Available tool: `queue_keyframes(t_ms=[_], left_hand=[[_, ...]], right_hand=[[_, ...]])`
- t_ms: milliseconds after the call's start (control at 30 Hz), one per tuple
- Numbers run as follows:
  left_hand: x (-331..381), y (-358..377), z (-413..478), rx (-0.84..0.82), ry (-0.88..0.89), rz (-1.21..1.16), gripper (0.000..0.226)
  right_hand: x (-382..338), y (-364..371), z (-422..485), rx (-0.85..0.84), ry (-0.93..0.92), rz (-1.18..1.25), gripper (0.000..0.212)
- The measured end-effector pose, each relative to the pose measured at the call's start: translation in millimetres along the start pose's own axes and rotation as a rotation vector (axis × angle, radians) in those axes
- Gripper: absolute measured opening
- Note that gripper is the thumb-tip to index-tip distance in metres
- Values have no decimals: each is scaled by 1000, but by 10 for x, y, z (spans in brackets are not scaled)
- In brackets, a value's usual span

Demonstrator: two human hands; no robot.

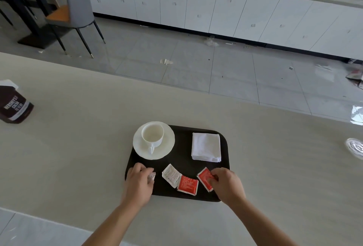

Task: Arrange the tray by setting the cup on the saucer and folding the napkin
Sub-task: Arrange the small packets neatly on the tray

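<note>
With the cup [152,134] on the saucer [167,147] at ten o'clock of the tray [182,192] and the napkin [206,146] folded at two, we judge only packets remain: our left hand [138,182] pinches a white packet [152,176], our right hand [225,184] a red packet [204,179], both needing neat placement.

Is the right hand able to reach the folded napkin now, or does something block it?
Probably yes: the napkin lies just beyond the right hand with bare tray between, but its fingers pinch a red packet.
</note>
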State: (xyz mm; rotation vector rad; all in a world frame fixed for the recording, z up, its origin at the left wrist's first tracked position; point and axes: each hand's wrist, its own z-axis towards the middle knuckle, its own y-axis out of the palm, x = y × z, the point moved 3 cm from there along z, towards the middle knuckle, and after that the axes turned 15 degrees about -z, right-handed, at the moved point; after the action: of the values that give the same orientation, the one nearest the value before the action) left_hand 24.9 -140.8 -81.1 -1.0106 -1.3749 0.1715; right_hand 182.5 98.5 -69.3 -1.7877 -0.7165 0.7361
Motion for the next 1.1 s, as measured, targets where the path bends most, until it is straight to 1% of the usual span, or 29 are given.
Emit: queue_keyframes(t_ms=[100,133,167,200,267,300,333,367,400,433,500,567,633,733,833,900,967,1033,1100], left_hand=[[126,95,-8,-16,8,-33,32],[173,130,-8,-26,11,-46,30],[213,161,-7,-37,10,-53,29],[245,186,-3,-47,9,-54,30],[276,227,9,-77,29,-41,34],[280,243,16,-100,48,-20,35],[278,256,24,-121,64,6,36],[272,263,31,-133,76,29,36],[261,267,37,-134,81,41,36],[248,266,41,-126,77,40,35],[221,264,45,-99,56,13,33],[195,264,57,-85,25,-19,29],[175,252,78,-73,-21,-67,25],[152,203,108,-61,-90,-132,25],[159,115,124,-35,-107,-190,20],[205,34,130,19,-52,-222,17],[260,-27,110,82,91,-200,18],[298,-48,33,114,253,-143,20],[268,10,-76,69,361,-85,20]], right_hand=[[53,-10,-63,5,61,-129,10],[53,-15,-90,38,72,-174,8],[25,-14,-115,91,55,-203,14],[-43,-2,-141,138,-16,-214,22],[-275,63,-208,188,-304,-203,32],[-393,109,-249,179,-459,-211,33],[-477,148,-280,154,-570,-231,32],[-514,168,-298,141,-625,-260,33],[-503,171,-303,158,-637,-291,33],[-459,161,-307,192,-616,-318,32],[-313,129,-320,222,-508,-348,26],[-194,121,-316,225,-407,-308,20],[-224,118,-291,253,-368,-253,18],[-568,76,-166,273,-388,-222,25],[-967,76,26,164,-378,-136,37],[-1112,115,142,97,-348,-147,43],[-1161,142,207,48,-320,-162,42],[-1110,149,227,10,-258,-114,32],[-995,163,223,-23,-182,-65,18]])
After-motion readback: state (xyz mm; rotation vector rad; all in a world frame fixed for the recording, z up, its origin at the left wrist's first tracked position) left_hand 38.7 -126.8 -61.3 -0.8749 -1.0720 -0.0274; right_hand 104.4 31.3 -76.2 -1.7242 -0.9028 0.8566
